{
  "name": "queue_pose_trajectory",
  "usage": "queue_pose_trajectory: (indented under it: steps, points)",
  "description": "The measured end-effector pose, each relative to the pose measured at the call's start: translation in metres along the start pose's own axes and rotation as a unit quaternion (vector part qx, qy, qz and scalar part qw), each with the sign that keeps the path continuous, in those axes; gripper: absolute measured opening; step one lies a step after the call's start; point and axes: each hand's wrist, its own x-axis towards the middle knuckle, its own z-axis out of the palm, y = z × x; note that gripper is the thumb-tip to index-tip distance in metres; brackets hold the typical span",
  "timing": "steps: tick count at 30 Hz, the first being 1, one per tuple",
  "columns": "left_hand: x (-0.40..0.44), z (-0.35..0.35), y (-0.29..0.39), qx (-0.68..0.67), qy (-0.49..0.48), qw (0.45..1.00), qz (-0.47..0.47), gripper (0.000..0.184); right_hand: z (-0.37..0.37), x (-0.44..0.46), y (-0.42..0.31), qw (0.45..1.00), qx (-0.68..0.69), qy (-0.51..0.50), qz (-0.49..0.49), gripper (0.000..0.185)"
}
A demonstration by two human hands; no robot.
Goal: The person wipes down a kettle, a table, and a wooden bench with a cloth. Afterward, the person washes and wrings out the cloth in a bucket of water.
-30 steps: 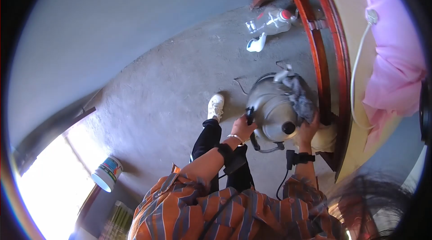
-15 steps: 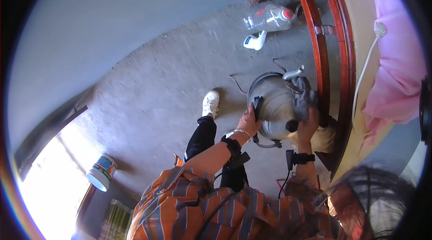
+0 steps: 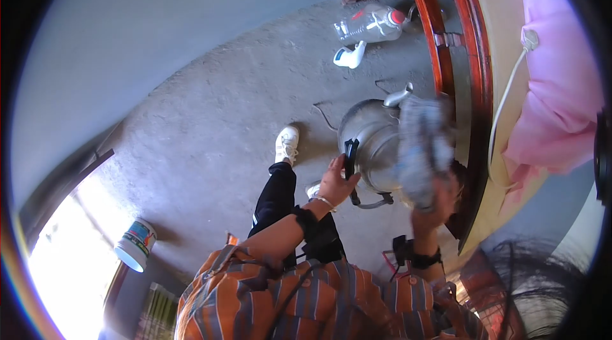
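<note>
A round metal kettle (image 3: 376, 161) sits low by the wooden frame, its spout (image 3: 400, 94) pointing away from me. My left hand (image 3: 338, 182) is closed at the kettle's black handle (image 3: 350, 156), fingers against its near end. In my right hand (image 3: 437, 203) is a grey cloth (image 3: 421, 148), smeared by motion. The cloth hangs over the right side of the kettle and hides that part, including the lid's knob. Whether it touches the metal there, I cannot tell.
A clear plastic bottle with a red cap (image 3: 373, 23) and a white spray-nozzle-like piece (image 3: 350, 55) lie on the concrete floor beyond the kettle. The red-brown wooden frame (image 3: 475, 53) borders the right, with pink fabric (image 3: 551, 110) beside it. A white bucket (image 3: 136, 244) is at lower left.
My right hand has drawn back toward me, raising and spreading the bunched cloth, which now covers the lid knob. My left hand stays at the kettle handle. The whole view has shifted slightly.
</note>
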Motion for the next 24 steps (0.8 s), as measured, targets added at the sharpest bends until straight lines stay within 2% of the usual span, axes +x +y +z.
queue_pose_trajectory:
  steps: [1,2,3,4,5,6,7,8,9,10,11,12,13,14,15,17,18,19,20,21,22,24]
  points:
    - [-0.007,-0.004,-0.001,-0.104,-0.031,0.994,-0.012,0.053,0.008,-0.007,-0.007,0.997,0.069,-0.044,-0.014,0.036]
    - [-0.014,-0.006,-0.003,-0.102,-0.033,0.994,-0.010,0.053,0.020,-0.015,-0.012,0.986,0.138,-0.086,-0.029,0.038]
    - [-0.025,-0.008,-0.005,-0.354,-0.033,0.932,-0.077,0.048,0.030,-0.021,-0.019,0.976,0.147,-0.158,-0.020,0.041]
    - [-0.035,-0.010,-0.006,-0.580,-0.029,0.802,-0.137,0.045,0.037,-0.025,-0.026,0.961,0.156,-0.230,-0.013,0.044]
    - [-0.044,-0.017,-0.001,-0.636,-0.100,0.761,-0.079,0.042,0.042,-0.025,-0.031,0.961,0.160,-0.225,-0.016,0.044]
    - [-0.049,-0.020,-0.005,-0.641,-0.143,0.754,-0.013,0.043,0.044,-0.027,-0.036,0.952,0.148,-0.268,-0.025,0.046]
    - [-0.053,-0.023,-0.004,-0.460,-0.109,0.880,0.046,0.044,0.046,-0.028,-0.040,0.940,0.136,-0.312,-0.034,0.048]
    - [-0.054,-0.025,-0.002,-0.253,-0.072,0.959,0.102,0.044,0.044,-0.025,-0.042,0.940,0.140,-0.309,-0.035,0.048]
    - [-0.053,-0.021,-0.010,-0.250,-0.071,0.960,0.101,0.044,0.037,-0.020,-0.043,0.917,0.195,-0.348,0.006,0.051]
    - [-0.050,-0.014,-0.023,-0.354,-0.059,0.932,0.057,0.042,0.031,-0.019,-0.041,0.888,0.247,-0.385,0.047,0.054]
    - [-0.050,-0.010,-0.025,-0.454,-0.044,0.890,0.014,0.040,0.027,-0.027,-0.028,0.838,0.407,-0.338,0.134,0.053]
    - [-0.049,-0.009,-0.028,-0.455,-0.041,0.889,0.014,0.040,0.028,-0.040,-0.013,0.837,0.408,-0.341,0.132,0.053]
    - [-0.045,-0.012,-0.023,-0.560,-0.070,0.824,-0.055,0.038,0.031,-0.055,0.001,0.818,0.448,-0.237,0.272,0.052]
    - [-0.044,-0.012,-0.020,-0.653,-0.099,0.741,-0.122,0.036,0.036,-0.069,0.013,0.773,0.473,-0.125,0.404,0.051]
    - [-0.043,-0.006,-0.029,-0.619,-0.106,0.770,-0.110,0.041,0.040,-0.084,0.023,0.774,0.473,-0.127,0.402,0.051]
    - [-0.041,-0.002,-0.040,-0.624,-0.116,0.770,-0.073,0.042,0.047,-0.106,0.036,0.643,0.533,-0.215,0.505,0.049]
    - [-0.042,-0.001,-0.044,-0.626,-0.123,0.769,-0.041,0.044,0.052,-0.112,0.042,0.644,0.533,-0.214,0.505,0.049]
    - [-0.043,-0.009,-0.033,-0.581,-0.110,0.802,-0.079,0.044,0.056,-0.116,0.043,0.580,0.567,-0.247,0.531,0.051]
    - [-0.045,-0.016,-0.023,-0.580,-0.112,0.803,-0.081,0.044,0.059,-0.120,0.045,0.511,0.598,-0.276,0.552,0.053]
    - [-0.046,-0.024,-0.013,-0.606,-0.115,0.782,-0.092,0.042,0.060,-0.132,0.047,0.539,0.574,-0.329,0.522,0.053]
    - [-0.047,-0.030,-0.005,-0.631,-0.117,0.760,-0.101,0.040,0.056,-0.127,0.043,0.540,0.575,-0.325,0.521,0.053]
    - [-0.048,-0.036,0.006,-0.629,-0.121,0.762,-0.089,0.039,0.046,-0.111,0.029,0.624,0.427,-0.419,0.503,0.051]
